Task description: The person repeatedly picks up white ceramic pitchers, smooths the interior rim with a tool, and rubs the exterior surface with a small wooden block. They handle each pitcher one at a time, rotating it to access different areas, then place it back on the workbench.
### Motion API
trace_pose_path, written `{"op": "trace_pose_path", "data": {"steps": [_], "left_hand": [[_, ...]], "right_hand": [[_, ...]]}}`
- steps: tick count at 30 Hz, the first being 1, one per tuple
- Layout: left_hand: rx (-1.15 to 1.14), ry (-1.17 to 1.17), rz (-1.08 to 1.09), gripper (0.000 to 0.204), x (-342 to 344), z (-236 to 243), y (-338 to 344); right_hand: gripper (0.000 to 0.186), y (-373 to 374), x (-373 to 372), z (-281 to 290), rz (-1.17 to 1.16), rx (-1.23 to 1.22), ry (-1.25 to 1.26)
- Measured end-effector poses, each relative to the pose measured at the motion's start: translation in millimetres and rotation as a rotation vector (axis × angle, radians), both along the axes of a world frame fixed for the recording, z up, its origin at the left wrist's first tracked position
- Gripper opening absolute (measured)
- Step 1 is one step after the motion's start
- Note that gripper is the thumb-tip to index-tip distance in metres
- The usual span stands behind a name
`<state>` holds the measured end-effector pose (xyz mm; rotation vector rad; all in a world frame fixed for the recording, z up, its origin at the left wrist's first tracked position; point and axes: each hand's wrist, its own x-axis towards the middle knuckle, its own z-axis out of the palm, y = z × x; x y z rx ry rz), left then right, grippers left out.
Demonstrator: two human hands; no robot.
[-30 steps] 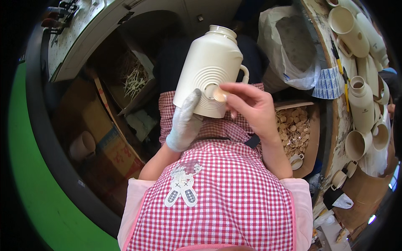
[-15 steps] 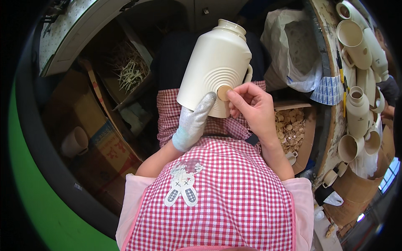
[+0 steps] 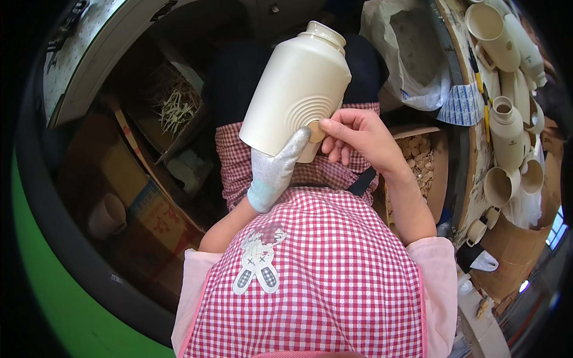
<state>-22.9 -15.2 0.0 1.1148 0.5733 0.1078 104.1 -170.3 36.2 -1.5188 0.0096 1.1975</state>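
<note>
A cream jug-shaped vessel (image 3: 289, 80) with a narrow neck lies tilted over my lap, its moulded concentric rings facing up. My gloved left hand (image 3: 274, 167) grips its lower part from underneath, thumb pressed along the side near the rings. At the centre of those rings is a round light-brown disc (image 3: 315, 132), pinched by my bare right hand (image 3: 358, 137) between thumb and index finger, the other fingers curled below. The disc is partly covered by the fingers, and the jug's handle is not visible now.
A box of small discs (image 3: 421, 164) sits at my right beside a white sack (image 3: 412, 65). Cream mugs and flasks (image 3: 508, 134) crowd the worn bench on the right. A straw-filled box (image 3: 176, 107) and a mug (image 3: 106, 215) on cardboard are at my left.
The disc has moved from just off the centre of the rings to over it, held by my right hand. The jug has shifted and turned slightly, so its handle has gone out of sight.
</note>
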Motion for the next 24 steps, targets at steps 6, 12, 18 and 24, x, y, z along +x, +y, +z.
{"op": "trace_pose_path", "data": {"steps": [6, 12, 18, 24], "left_hand": [[0.131, -0.049, 0.01, 0.039, -1.9, -7.9, 4.2], [0.087, -0.049, 0.023, 0.038, 1.4, -9.7, 19.5], [0.091, -0.112, -0.031, 0.038, 4.2, -2.0, 15.2], [-0.068, -0.149, -0.036, 0.048, 6.3, 0.1, 11.8]], "right_hand": [[0.048, 3.7, 3.8, -30.4, -0.042, -0.067, -0.264], [0.062, 20.1, -8.6, -52.2, -0.179, -0.069, -0.545], [0.06, 3.5, -4.9, -34.9, -0.162, 0.001, -0.457], [0.062, 19.6, -5.1, -36.4, -0.142, -0.031, -0.776]]}}
